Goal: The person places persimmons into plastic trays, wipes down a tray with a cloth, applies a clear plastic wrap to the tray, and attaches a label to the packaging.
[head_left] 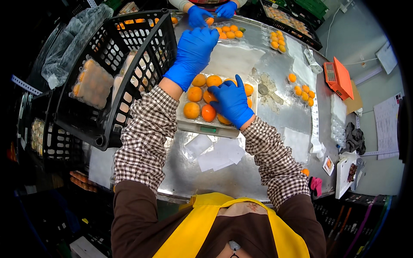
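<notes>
A: Where's the fruit at rn?

B: Clear tray [184,95] of orange fruit [192,110] sits on a small scale [208,128], mid table [241,172], right in front of me. Mostly full, looks like filling/weighing step, near the end I'd say.

A: Hands?

B: My right hand [232,101] lies on the fruit, right side of the tray, fingers curled down over a piece or two. Can't tell if it's actually gripping one or just pressing them into place. My left hand [193,49] is stretched out past the tray's far edge, palm down, fingers open, nothing in it, hovering above a clear plastic sheet [234,58].

A: What's around?

B: Black crate [142,64] tilted at my left w/ packed trays inside. Across the table a co-worker's gloved hands [213,13] at another tray of fruit [230,32]. Loose fruit [301,90] to my right, orange scale [337,77] past that. White paper slips [215,152] just my side of the small scale.

A: Next move needs?

B: Imo: check the readout, swap or add a piece if off, keep the right hand light so nothing bruises or rolls. Left prob needs whatever it's reaching toward, sheet or more fruit, can't say which.
</notes>
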Motion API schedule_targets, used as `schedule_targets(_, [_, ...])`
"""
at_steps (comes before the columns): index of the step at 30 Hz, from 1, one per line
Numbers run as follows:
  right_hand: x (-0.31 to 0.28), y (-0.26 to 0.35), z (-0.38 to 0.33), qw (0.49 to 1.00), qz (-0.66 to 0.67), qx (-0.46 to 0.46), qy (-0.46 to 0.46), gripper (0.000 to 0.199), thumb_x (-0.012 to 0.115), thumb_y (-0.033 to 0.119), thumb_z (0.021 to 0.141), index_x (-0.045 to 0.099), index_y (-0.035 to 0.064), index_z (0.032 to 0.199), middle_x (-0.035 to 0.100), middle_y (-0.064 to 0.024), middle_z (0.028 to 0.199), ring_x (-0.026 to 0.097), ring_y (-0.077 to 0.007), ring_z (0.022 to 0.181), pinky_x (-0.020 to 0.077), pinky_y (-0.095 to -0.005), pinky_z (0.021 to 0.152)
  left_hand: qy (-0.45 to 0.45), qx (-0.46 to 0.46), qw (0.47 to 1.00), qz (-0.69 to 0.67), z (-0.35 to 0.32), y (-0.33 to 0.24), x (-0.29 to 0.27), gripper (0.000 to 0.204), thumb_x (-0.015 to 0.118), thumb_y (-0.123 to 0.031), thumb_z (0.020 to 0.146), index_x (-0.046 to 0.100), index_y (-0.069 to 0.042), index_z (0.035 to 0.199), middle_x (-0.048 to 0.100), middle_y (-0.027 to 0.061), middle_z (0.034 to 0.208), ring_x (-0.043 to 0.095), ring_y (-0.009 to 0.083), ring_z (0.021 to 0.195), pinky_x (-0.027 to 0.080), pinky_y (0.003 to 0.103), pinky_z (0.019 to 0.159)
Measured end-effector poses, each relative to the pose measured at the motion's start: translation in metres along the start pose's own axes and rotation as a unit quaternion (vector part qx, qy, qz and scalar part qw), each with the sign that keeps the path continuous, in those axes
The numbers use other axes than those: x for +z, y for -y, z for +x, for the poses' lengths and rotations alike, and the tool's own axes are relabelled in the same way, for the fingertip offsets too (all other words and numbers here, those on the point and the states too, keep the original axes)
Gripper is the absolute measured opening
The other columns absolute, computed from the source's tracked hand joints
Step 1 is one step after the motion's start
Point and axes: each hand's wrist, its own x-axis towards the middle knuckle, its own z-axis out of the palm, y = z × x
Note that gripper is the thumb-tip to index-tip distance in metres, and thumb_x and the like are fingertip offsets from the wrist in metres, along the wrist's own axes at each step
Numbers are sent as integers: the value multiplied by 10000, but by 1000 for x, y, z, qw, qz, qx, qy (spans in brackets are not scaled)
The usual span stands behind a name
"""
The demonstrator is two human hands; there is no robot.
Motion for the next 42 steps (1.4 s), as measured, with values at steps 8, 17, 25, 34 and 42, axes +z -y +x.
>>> schedule_targets(8, [-6, -10, 13, 993, 93, 36, 59, 351, 669, 303, 651, 587, 192, 975, 606, -43, 814, 560, -242, 867, 196, -583, 970, -14, 5, 1000, -8, -1, 3, 0, 484, 655, -127, 645, 503, -107, 1104, 534, 44, 875, 534, 220, 797, 406, 347, 695])
schedule_targets(17, [-9, 4, 16, 994, 9, 60, 92, 375, 658, 365, 674, 586, 175, 989, 631, -25, 865, 572, -236, 887, 197, -576, 971, -4, 3, 1000, -5, -1, 1, 1, 496, 666, -127, 640, 499, -107, 1107, 536, 37, 891, 534, 216, 813, 404, 344, 705])
schedule_targets(25, [-10, 0, 18, 978, 155, 116, 74, 437, 716, 303, 594, 560, 161, 976, 632, -36, 843, 588, -246, 856, 231, -563, 946, 17, -4, 1000, -6, -3, 2, 0, 500, 667, -121, 640, 497, -109, 1110, 546, 39, 923, 539, 214, 829, 407, 338, 702])
schedule_targets(34, [-6, -2, 13, 996, 46, 22, 68, 323, 685, 227, 666, 553, 165, 954, 579, -37, 845, 574, -246, 864, 226, -579, 964, 13, -3, 1000, 1, -2, -2, 2, 497, 663, -124, 648, 486, -112, 1113, 547, 36, 909, 541, 212, 811, 403, 340, 702])
schedule_targets(42, [-18, 13, -34, 994, 107, -8, 3, 440, 701, 289, 654, 589, 171, 1062, 579, -33, 946, 521, -237, 940, 249, -508, 983, -18, 11, 1000, -2, -5, 1, -2, 478, 660, -111, 645, 486, -107, 1090, 541, 36, 888, 537, 219, 791, 405, 342, 689])
